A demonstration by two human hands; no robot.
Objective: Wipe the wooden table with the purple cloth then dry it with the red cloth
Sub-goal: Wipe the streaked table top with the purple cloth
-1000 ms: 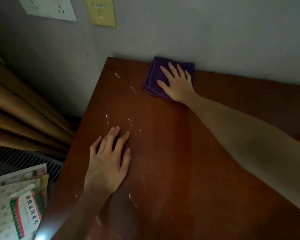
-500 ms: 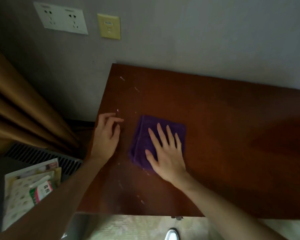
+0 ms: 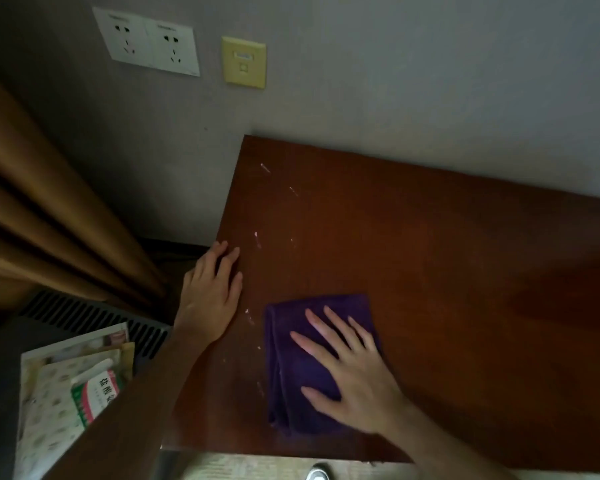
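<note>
The wooden table (image 3: 447, 258) is dark reddish brown and stands against the grey wall. A folded purple cloth (image 3: 291, 341) lies on it near the front left corner. My right hand (image 3: 350, 372) presses flat on the cloth with fingers spread and straight. My left hand (image 3: 212, 292) rests on the table's left edge, fingers straight. Small white marks (image 3: 257, 237) dot the left part of the tabletop. No red cloth is in view.
Brown curtains (image 3: 49, 216) hang at the left. A vent grille (image 3: 94, 317) sits below them, with a paper bag of packets (image 3: 73, 386) in front. Sockets (image 3: 149, 43) and a yellow wall plate (image 3: 244, 62) are on the wall.
My right hand has dragged the purple cloth from the table's back edge toward the front. My left hand has slid from the tabletop to its left edge.
</note>
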